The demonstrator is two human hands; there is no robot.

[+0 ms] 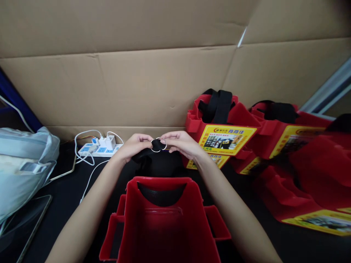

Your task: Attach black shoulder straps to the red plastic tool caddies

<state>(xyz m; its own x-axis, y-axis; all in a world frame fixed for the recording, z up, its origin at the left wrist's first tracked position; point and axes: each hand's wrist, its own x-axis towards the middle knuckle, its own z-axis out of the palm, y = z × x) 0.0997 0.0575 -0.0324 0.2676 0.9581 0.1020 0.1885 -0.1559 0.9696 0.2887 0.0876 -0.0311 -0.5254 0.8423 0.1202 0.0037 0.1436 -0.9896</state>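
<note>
My left hand [135,145] and my right hand [181,143] meet above the far side of an open red tool bag [164,223]. Both pinch a black strap [145,153] that carries two metal rings [159,144] at its end. The left fingers grip the strap beside the rings; the right fingertips hold the rings. The strap runs down toward the bag's far rim, where a black mesh panel [161,195] shows inside.
Several red tool bags with yellow labels [225,140] and black straps [218,104] lie at the right. A white power strip [100,148] with chargers and cables sits at the left, by a pale grey bag [24,164] and a tablet [22,226]. Cardboard [137,84] walls the back.
</note>
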